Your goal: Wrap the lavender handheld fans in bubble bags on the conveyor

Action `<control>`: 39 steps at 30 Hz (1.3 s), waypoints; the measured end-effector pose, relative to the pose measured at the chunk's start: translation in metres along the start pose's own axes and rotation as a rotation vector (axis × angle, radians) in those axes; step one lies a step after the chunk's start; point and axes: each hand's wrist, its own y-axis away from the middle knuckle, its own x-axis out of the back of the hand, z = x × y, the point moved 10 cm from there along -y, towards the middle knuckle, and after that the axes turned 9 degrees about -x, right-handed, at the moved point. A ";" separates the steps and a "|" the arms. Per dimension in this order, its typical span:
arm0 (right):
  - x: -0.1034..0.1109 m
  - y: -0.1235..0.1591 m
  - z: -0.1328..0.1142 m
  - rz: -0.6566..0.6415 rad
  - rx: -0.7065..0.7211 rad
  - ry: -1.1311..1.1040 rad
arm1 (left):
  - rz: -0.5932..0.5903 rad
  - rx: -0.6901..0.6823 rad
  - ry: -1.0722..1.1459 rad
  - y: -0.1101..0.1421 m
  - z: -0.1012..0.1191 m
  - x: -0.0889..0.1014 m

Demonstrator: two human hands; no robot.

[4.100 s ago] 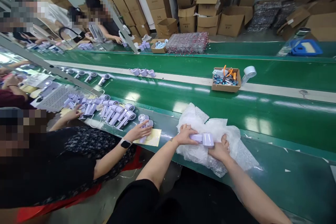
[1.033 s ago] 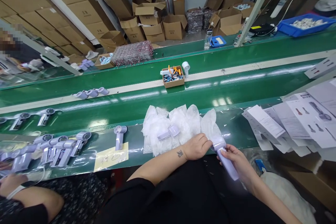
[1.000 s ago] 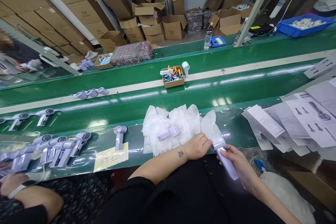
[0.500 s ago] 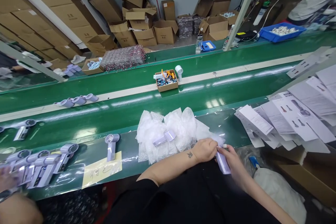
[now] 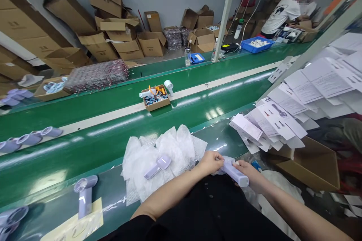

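Note:
A lilac handheld fan (image 5: 236,175) is between my two hands, handle end toward me. My right hand (image 5: 250,173) grips its side with thumb and fingers. At the fan's far end, my left hand (image 5: 211,162) pinches a translucent bubble bag (image 5: 228,160) that covers that end. Beside my left forearm lies a pile of white bubble bags (image 5: 177,145), with another lilac fan (image 5: 157,166) resting on top. Farther left, a lilac fan (image 5: 85,195) stands partly over a yellow sheet with writing (image 5: 82,226).
Printed cards (image 5: 267,120) fan out at the right, above an open carton (image 5: 308,162). Across the green conveyor (image 5: 113,128), a small box of parts (image 5: 157,103) stands beside a pale fan (image 5: 169,86). A blue tray (image 5: 256,47) and a person in white (image 5: 283,15) are farther back.
My view has swung to the right. The fan in my hands has tilted, so its handle end now points more to the right; both hands still hold on.

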 end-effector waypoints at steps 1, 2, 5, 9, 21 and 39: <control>0.005 0.009 -0.011 0.024 0.058 0.090 | -0.007 0.020 0.036 0.001 0.004 -0.002; 0.008 0.018 -0.022 0.043 0.117 0.193 | -0.006 0.022 0.059 0.002 0.010 -0.001; 0.010 0.044 -0.051 0.052 0.238 0.398 | 0.085 -0.030 0.012 0.004 0.034 0.013; 0.017 0.065 -0.079 0.071 0.344 0.280 | 0.219 -0.287 -0.145 0.007 0.086 0.033; -0.016 0.063 -0.101 -0.358 0.387 -0.298 | -0.113 -0.501 0.087 -0.013 0.105 0.035; 0.115 -0.068 -0.056 0.432 0.362 -0.727 | 0.279 -0.178 0.261 0.010 0.028 0.048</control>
